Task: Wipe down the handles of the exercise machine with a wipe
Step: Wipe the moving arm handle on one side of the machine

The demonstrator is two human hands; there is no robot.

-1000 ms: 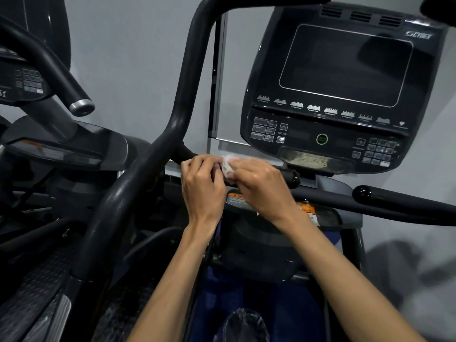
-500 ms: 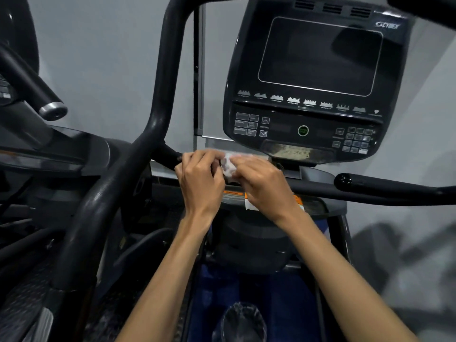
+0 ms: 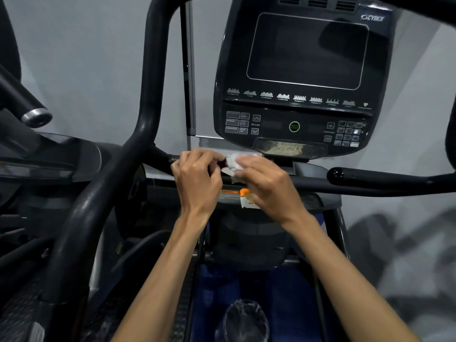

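Fingers of the right hand [image 3: 265, 183] are curling around a white wipe [image 3: 233, 165], pressing it onto the short black handle [image 3: 161, 156] under the console [image 3: 299, 77]. The left hand [image 3: 197, 180] is gripping the same bar beside it. Judging by this, wiping is underway; next likely calls for sliding the wipe along the bar.

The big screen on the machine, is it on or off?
Off, it seems. The screen is plain dark, showing only dim reflections.
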